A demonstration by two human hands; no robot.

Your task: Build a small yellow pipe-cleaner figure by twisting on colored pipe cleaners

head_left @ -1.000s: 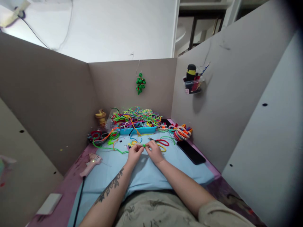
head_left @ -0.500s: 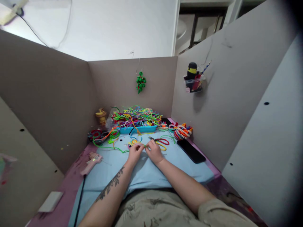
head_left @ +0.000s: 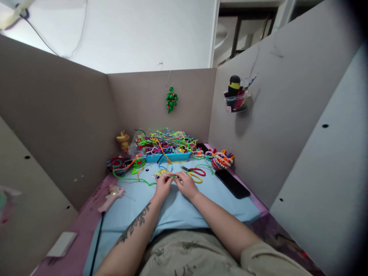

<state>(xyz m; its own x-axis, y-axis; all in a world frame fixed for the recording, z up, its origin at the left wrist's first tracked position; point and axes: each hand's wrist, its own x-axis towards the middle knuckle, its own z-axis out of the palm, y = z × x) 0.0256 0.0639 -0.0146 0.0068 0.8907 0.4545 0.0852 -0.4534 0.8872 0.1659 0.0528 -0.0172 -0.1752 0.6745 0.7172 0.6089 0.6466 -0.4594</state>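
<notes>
My left hand (head_left: 164, 184) and my right hand (head_left: 185, 184) meet above the blue cloth (head_left: 178, 209), fingertips pinched together. Between them shows a small bit of green cord (head_left: 174, 176), mostly hidden by the fingers. Just behind my left hand lies a small yellow and multicoloured cord piece (head_left: 160, 173), partly covered. Scissors with red and yellow handles (head_left: 198, 173) rest beyond my right hand, blades spread apart. A long green cord (head_left: 135, 179) runs across the cloth to the left of my hands.
A blue tray (head_left: 181, 156) heaped with colourful cords stands at the back. A pink glue gun (head_left: 112, 197) lies left, a black phone (head_left: 232, 184) right. Striped cord crafts (head_left: 221, 160) sit by the right panel. A clear cup of tools (head_left: 236, 101) hangs above.
My right hand has shifted slightly left, bringing its fingertips closer to my left hand's. Both stay pinched around the green bit. The other things lie as before.
</notes>
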